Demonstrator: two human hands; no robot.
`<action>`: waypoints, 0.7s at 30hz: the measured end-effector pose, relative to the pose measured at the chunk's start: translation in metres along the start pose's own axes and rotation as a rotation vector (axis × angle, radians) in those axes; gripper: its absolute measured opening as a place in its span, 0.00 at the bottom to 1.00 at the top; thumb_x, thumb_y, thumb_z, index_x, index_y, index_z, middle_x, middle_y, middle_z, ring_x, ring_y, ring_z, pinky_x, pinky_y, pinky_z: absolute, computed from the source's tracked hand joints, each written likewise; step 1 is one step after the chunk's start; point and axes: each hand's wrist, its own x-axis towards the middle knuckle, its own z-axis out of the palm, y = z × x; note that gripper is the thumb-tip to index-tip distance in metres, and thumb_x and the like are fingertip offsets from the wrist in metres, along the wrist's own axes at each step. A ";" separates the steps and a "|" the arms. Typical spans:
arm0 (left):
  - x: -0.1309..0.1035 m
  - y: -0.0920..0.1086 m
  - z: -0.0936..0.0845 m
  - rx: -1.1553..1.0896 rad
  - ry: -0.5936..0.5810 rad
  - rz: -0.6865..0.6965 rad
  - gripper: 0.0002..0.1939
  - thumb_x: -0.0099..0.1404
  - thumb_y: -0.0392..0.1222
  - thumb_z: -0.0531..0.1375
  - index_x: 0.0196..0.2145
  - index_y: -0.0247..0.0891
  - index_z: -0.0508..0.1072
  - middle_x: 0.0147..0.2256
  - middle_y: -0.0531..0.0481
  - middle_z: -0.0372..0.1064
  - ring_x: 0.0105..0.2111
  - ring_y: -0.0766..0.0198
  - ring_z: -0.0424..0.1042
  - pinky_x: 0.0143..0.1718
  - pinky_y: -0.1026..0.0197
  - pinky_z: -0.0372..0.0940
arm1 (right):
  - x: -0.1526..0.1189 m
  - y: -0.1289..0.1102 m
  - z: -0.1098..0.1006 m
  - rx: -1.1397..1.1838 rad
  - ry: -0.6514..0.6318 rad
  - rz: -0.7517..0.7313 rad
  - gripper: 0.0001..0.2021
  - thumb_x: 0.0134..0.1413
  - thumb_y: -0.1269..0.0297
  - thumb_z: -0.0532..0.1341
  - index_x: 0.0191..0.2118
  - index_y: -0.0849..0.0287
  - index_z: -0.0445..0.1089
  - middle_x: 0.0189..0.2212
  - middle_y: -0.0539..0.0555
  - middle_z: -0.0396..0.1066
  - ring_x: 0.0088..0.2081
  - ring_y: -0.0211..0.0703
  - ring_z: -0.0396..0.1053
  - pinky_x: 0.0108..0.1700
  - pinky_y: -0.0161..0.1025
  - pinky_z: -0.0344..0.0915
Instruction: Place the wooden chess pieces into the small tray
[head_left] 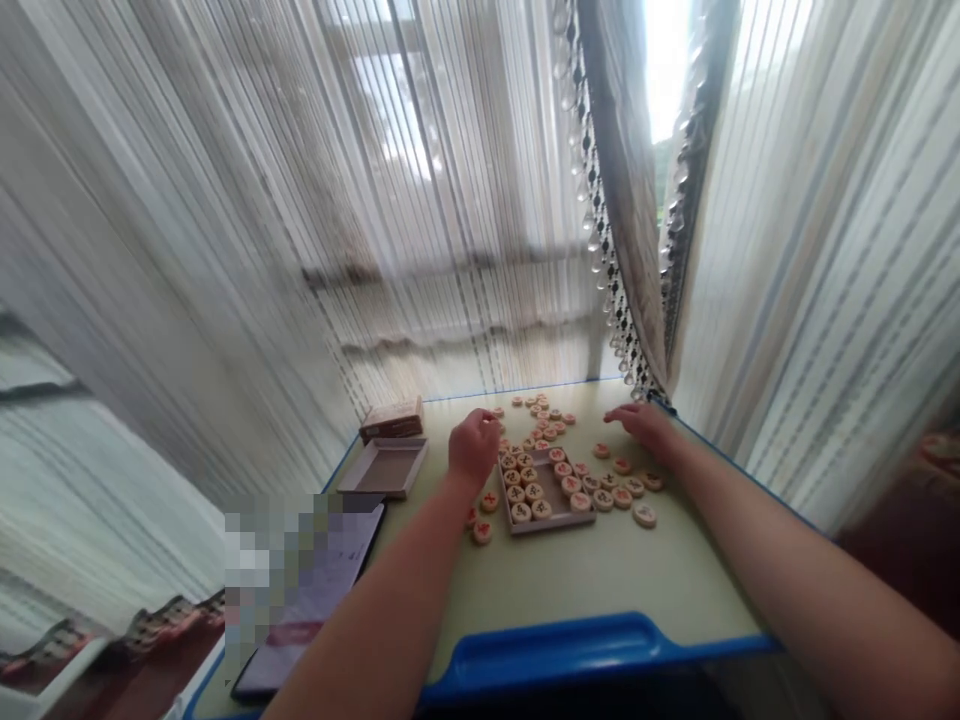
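Note:
Round wooden Chinese chess pieces (602, 500) with red or black characters lie about the table. A shallow box (553, 527) in the middle holds black-marked pieces (533, 493) in rows on its left and red-marked ones (570, 484) along its right; bare bottom shows between. My left hand (472, 447) is closed, fingers curled, just beyond the box's left side. A red-marked piece (498, 412) is at its fingertips; whether they grip it I cannot make out. My right hand (641, 420) reaches in from the right, fingers stretched out and holding nothing visible, beyond a red-marked piece (601, 451).
An empty shallow box lid (411, 475) lies at the left, with a closed flat box (394, 418) behind it. A tablet-like device (330, 570) rests at the left front. The table (600, 575) has a blue edge with a moulded trough (555, 642); curtains (465, 200) hang behind.

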 end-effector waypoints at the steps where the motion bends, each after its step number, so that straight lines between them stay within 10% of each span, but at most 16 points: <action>1: 0.000 0.000 -0.002 0.021 -0.001 0.032 0.09 0.59 0.40 0.50 0.27 0.39 0.68 0.20 0.54 0.65 0.23 0.66 0.64 0.26 0.65 0.53 | 0.000 -0.002 0.000 0.012 -0.003 0.018 0.16 0.46 0.56 0.53 0.30 0.60 0.75 0.14 0.48 0.60 0.20 0.36 0.57 0.24 0.34 0.51; 11: 0.005 0.005 -0.010 0.188 -0.170 0.115 0.14 0.64 0.43 0.43 0.25 0.40 0.62 0.20 0.54 0.61 0.23 0.65 0.63 0.25 0.64 0.50 | 0.007 -0.001 0.001 -0.044 -0.002 0.010 0.16 0.48 0.58 0.53 0.31 0.59 0.75 0.23 0.51 0.71 0.28 0.39 0.66 0.28 0.33 0.55; 21: -0.007 0.052 -0.019 0.211 -0.340 0.194 0.11 0.56 0.50 0.54 0.30 0.38 0.63 0.21 0.55 0.64 0.21 0.67 0.61 0.23 0.65 0.52 | 0.007 -0.007 0.000 -0.187 -0.095 -0.041 0.19 0.51 0.52 0.50 0.35 0.57 0.74 0.34 0.56 0.74 0.35 0.44 0.69 0.31 0.35 0.56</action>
